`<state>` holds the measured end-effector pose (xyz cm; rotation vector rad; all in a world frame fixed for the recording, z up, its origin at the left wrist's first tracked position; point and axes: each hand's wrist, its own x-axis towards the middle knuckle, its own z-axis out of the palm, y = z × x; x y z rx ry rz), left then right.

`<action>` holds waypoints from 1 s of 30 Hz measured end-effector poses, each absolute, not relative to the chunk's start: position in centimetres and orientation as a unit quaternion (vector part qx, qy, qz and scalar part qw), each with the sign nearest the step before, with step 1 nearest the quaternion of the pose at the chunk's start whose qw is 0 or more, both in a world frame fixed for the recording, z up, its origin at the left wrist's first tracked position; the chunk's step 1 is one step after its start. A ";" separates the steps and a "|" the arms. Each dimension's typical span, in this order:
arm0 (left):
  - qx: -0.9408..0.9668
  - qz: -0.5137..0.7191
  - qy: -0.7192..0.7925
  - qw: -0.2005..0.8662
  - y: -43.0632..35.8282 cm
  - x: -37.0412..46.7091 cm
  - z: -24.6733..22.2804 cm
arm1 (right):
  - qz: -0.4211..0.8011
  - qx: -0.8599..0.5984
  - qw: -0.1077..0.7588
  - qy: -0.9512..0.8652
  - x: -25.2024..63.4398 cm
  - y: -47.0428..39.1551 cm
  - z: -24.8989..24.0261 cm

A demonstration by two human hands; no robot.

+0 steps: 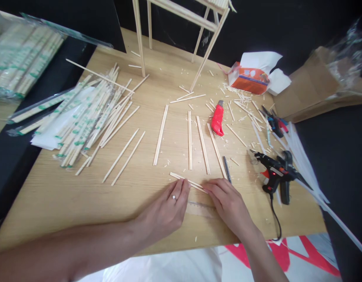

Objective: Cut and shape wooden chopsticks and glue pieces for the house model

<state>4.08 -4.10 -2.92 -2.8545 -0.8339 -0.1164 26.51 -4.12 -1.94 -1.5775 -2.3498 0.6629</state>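
A pair of wooden chopsticks lies side by side near the front of the table, slightly slanted. My left hand, with a ring on one finger, pinches the pair near its middle. At the pair's right end, the fingers of my right hand are closed on it. A clear ruler lies just below, partly covered by the right hand. Beyond the hands, several more chopstick pairs lie on the wood. Beside the rightmost pair is a dark pen, and farther back a red utility knife.
Wrapped chopsticks are heaped at left, with two loose chopsticks nearby. A stick frame stands at the back. A glue gun, pliers, tissue pack and paper bag sit at right among wood scraps.
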 end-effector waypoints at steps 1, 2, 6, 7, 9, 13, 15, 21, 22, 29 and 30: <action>-0.957 -0.034 -0.277 0.081 -4.1 4.1 -2.9 | 0.227 -0.540 0.118 -0.802 26.5 -4.1 -1.9; -0.957 -0.031 -0.276 0.079 -4.1 4.1 -2.9 | 0.228 -0.540 0.118 -0.802 26.5 -4.1 -1.9; -0.956 -0.029 -0.281 0.080 -4.1 4.2 -3.0 | 0.227 -0.539 0.128 -0.801 26.4 -4.0 -1.9; -0.956 -0.032 -0.280 0.080 -4.2 4.2 -3.1 | 0.226 -0.541 0.132 -0.799 26.4 -4.0 -1.8; -0.957 -0.036 -0.276 0.082 -4.2 4.2 -3.1 | 0.227 -0.545 0.137 -0.795 26.3 -3.9 -1.8; -0.956 -0.046 -0.272 0.095 -4.2 4.1 -3.1 | 0.237 -0.550 0.151 -0.786 26.0 -4.0 -1.6; -0.957 -0.044 -0.271 0.094 -4.2 4.1 -3.0 | 0.239 -0.551 0.166 -0.782 26.0 -4.2 -1.7; -0.959 -0.046 -0.267 0.084 -4.3 4.2 -3.1 | 0.218 -0.559 0.206 -0.773 25.9 -5.0 -2.4; -0.959 -0.052 -0.265 0.080 -4.2 4.0 -3.2 | 0.215 -0.559 0.210 -0.773 25.8 -5.1 -2.5; -0.950 -0.144 -0.275 -0.041 -1.7 1.7 -2.9 | 0.213 -0.565 0.223 -0.766 25.7 -5.1 -2.4; -0.944 -0.155 -0.285 -0.057 -1.2 1.4 -2.8 | 0.212 -0.564 0.224 -0.766 25.7 -5.1 -2.3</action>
